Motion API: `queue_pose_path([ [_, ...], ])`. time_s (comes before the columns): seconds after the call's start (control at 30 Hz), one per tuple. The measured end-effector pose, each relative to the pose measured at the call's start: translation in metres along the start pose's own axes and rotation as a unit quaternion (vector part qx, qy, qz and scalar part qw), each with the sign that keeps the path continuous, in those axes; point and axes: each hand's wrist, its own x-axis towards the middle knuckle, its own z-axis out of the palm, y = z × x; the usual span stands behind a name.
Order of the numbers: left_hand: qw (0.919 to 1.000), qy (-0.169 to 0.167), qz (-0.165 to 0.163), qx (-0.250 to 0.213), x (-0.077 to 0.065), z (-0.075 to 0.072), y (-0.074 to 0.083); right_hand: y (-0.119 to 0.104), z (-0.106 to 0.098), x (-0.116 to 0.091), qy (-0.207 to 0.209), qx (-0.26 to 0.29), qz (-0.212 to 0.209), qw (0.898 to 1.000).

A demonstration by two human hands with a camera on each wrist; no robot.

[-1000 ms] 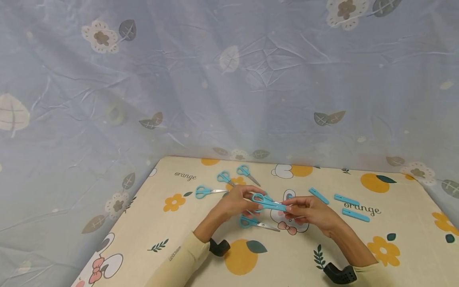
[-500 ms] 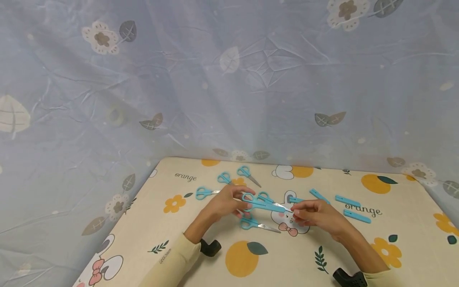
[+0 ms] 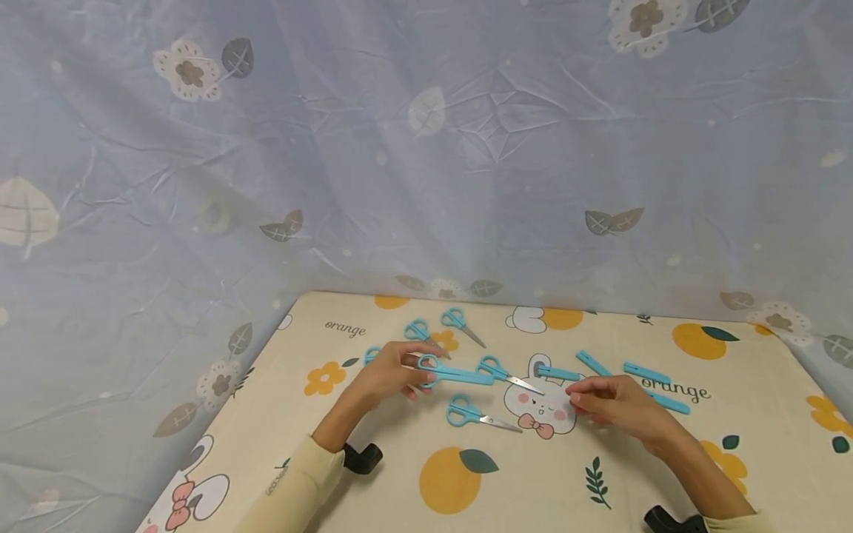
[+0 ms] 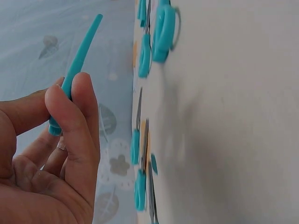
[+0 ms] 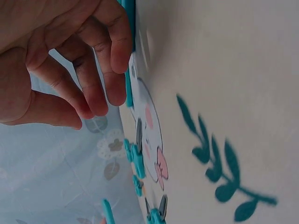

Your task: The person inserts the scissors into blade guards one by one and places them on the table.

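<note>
My left hand [image 3: 393, 371] pinches a pair of light-blue scissors by the handle, above the table. A blue sheath [image 3: 473, 377] covers their blades and points right. Seen edge-on in the left wrist view, the sheathed scissors [image 4: 80, 59] sit between thumb and fingers. My right hand [image 3: 620, 403] holds nothing; its fingers are loosely bent, as the right wrist view shows too. Between the hands lie two bare-bladed scissors, one farther [image 3: 492, 367] and one nearer [image 3: 463, 411]. A loose blue sheath [image 3: 558, 374] lies just beyond my right fingertips.
Behind my left hand lie more unsheathed scissors [image 3: 455, 319], one partly hidden by the hand. Several loose sheaths [image 3: 646, 371] lie beyond my right hand, one partly covered by it. A patterned cloth [image 3: 546, 481] covers the table, and a grey-blue curtain [image 3: 426, 185] hangs behind.
My right hand has let go of the sheath end and moved right. My left hand has carried the sheathed scissors left, uncovering scissors and a loose sheath on the table.
</note>
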Motion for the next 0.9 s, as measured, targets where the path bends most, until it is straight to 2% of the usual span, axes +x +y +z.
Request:
queue_pose_path([
  [0.3,0.9993,0.032,-0.016,-0.006,-0.014,-0.024,-0.015,0.015,-0.018,-0.006,0.026,-0.018,0.019,0.999],
  [0.53,0.9983,0.051,-0.025,0.014,-0.023,-0.036,-0.026,0.02,-0.031,-0.014,0.041,-0.049,0.034,0.997],
  [0.73,0.9977,0.055,-0.027,0.028,-0.029,-0.045,-0.034,0.028,-0.035,-0.021,0.076,-0.092,-0.007,0.993],
  [0.9,0.9981,0.046,-0.03,0.029,-0.032,-0.049,-0.039,0.032,-0.037,-0.02,0.102,-0.152,-0.028,0.983],
])
